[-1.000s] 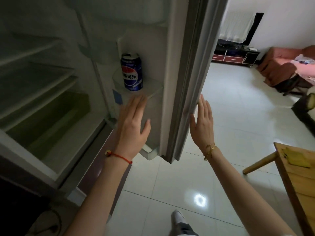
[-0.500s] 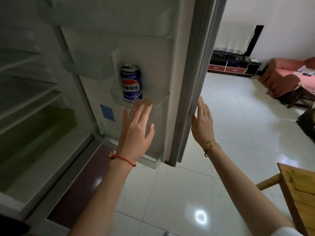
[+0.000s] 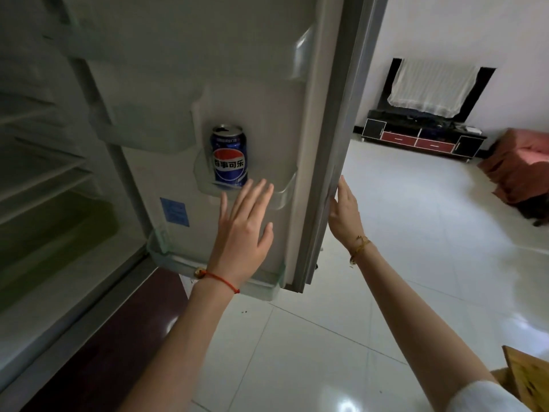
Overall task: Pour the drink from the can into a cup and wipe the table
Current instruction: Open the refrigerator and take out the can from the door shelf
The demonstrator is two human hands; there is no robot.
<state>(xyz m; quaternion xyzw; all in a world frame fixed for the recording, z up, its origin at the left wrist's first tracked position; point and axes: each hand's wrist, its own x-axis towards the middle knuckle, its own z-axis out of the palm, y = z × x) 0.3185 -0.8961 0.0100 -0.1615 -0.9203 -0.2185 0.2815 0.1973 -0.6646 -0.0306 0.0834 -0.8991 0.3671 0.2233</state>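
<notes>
I see a blue can (image 3: pixel 229 157) standing upright in a clear shelf (image 3: pixel 283 193) on the inside of the open fridge door (image 3: pixel 261 84). The can sits at the left end of that shelf, its top visible and its label facing me. My left hand (image 3: pixel 242 233) is raised in front of the door just below and to the right of the can, fingers straight and spread, holding nothing. Its fingertips (image 3: pixel 261 185) reach up to the shelf's front wall beside the bottom of the can; I cannot tell whether they touch the shelf or the can. A red string (image 3: pixel 221 279) circles the left wrist.

My right hand (image 3: pixel 344 212) lies flat against the outer edge of the door, fingers straight and together, pointing up along the grey seal. It grips nothing. A gold bracelet (image 3: pixel 359 246) sits on that wrist.

To the left, the fridge interior (image 3: pixel 44 173) shows pale shelves and a greenish drawer low down. Beyond the door lies a white tiled floor (image 3: pixel 416 233), with a low black and red cabinet (image 3: pixel 419 141) against the far wall and a pink sofa (image 3: pixel 523 168) at the right edge. A corner of a wooden table (image 3: pixel 525 373) shows at the lower right.
</notes>
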